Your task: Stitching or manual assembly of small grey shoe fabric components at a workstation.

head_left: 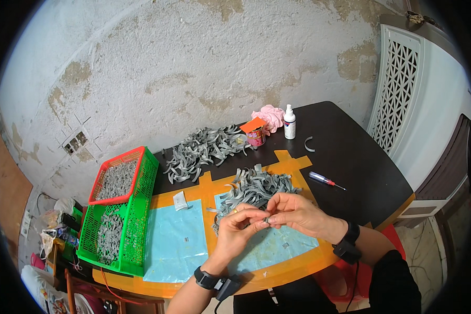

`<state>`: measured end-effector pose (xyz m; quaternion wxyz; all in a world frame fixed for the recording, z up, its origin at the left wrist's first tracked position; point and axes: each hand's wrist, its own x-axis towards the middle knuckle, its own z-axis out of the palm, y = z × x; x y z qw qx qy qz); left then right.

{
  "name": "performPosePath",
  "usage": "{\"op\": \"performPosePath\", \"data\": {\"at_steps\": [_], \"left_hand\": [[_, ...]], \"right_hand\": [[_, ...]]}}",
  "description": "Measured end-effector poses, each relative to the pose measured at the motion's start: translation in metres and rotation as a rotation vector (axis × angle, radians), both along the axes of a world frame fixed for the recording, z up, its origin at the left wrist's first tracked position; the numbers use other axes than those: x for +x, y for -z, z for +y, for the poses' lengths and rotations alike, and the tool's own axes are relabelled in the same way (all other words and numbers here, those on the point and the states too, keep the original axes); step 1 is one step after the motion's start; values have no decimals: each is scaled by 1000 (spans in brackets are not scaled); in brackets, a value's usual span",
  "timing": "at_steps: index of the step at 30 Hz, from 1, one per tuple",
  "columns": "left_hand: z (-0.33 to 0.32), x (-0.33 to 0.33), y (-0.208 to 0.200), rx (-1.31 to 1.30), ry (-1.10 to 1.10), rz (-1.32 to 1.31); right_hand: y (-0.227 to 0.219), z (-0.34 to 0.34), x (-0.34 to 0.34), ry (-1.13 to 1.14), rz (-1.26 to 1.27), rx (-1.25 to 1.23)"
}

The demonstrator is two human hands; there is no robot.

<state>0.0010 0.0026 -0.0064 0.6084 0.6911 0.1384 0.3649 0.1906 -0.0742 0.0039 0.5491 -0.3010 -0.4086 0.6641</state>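
Observation:
Over the front of the table, my left hand (236, 230) and my right hand (306, 215) meet fingertip to fingertip. Between them is a small grey piece (267, 220), pinched by both and mostly covered by the fingers. Just beyond my hands lies a heap of curved grey strips (259, 187). Under my hands a light blue sheet (293, 248) is taped down with orange tape (317, 257). One tiny grey bit (285, 245) rests on that sheet.
A second heap of grey strips (204, 150) lies farther back. Left stand a green basket (136, 238) and red basket (143, 170), both holding small grey pieces. A tin (256, 137), pink cloth (269, 118), spray bottle (290, 125) and screwdriver (322, 178) occupy the right side.

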Motion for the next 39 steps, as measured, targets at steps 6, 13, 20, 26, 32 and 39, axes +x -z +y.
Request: {"op": "performPosePath", "data": {"at_steps": [6, 13, 20, 26, 32, 39], "left_hand": [[-9, 4, -13, -24, -64, 49], [-10, 0, -18, 568, -319, 199], [-6, -3, -17, 532, -287, 199], [-4, -3, -14, 485, -245, 171], [-5, -4, -14, 486, -206, 168], [-3, -6, -15, 484, -193, 134]], "right_hand": [[0, -1, -1, 13, 12, 10], [5, 1, 0, 41, -17, 18], [1, 1, -2, 17, -31, 40], [3, 1, -2, -27, 10, 12], [6, -1, -4, -60, 36, 41], [-4, -4, -6, -18, -68, 115]]}}
